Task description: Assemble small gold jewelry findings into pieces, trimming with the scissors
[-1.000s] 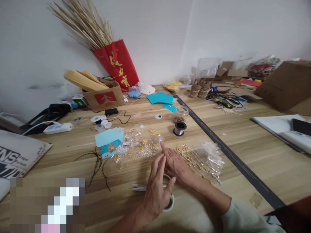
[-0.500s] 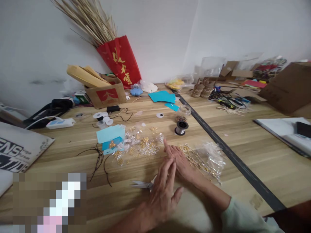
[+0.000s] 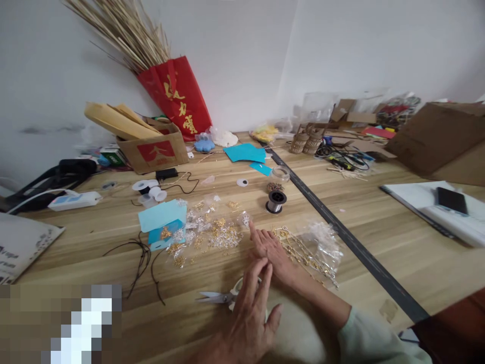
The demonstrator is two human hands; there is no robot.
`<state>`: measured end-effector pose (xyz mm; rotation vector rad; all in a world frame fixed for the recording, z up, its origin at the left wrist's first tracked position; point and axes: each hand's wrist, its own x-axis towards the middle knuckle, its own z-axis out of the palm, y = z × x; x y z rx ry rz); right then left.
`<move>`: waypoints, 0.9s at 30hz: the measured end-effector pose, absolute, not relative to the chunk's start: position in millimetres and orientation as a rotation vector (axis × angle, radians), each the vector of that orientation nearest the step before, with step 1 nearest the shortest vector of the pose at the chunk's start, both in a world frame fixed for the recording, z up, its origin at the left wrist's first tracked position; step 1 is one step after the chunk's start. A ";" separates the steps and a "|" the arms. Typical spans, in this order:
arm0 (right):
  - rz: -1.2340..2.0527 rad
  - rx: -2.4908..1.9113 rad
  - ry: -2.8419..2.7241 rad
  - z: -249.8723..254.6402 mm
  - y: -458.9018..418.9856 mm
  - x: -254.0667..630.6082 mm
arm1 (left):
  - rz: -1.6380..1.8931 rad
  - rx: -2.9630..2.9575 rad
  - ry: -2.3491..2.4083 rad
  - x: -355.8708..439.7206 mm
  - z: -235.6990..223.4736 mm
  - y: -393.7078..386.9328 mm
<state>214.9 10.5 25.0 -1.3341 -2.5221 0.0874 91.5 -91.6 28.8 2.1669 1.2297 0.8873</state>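
My left hand (image 3: 248, 313) lies flat and open near the front of the wooden table (image 3: 379, 227), its fingers spread over the handles of white scissors (image 3: 220, 297) whose blades point left. My right hand (image 3: 271, 250) rests open on the table just beyond it, fingers stretched toward small clear bags of gold and silver findings (image 3: 215, 232). A clear bag of gold chains (image 3: 310, 250) lies right beside my right hand. Neither hand holds anything.
A spool of wire (image 3: 275, 201) and a small jar (image 3: 279, 177) stand beyond the bags. Left of the bags lie a teal packet (image 3: 161, 222) and black cords (image 3: 142, 260). A cardboard box (image 3: 151, 146), red bag of reeds (image 3: 176, 101), power strip (image 3: 74, 201) and phone (image 3: 450, 199) sit further off.
My left hand has slid down and forward onto the scissors handles, and the right hand has drawn back slightly. The view has shifted a little to the right.
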 end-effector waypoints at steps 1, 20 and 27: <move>0.102 -1.321 -2.509 27.1 7.7 214.9 | 0.909 2.155 1.251 90.2 31.1 -88.3; 0.280 -1.256 -2.243 55.5 32.9 238.0 | 1.101 2.265 0.959 82.4 38.9 -90.4; 0.381 -1.171 -1.962 77.9 44.8 265.7 | 1.141 2.237 1.025 50.9 34.4 -67.6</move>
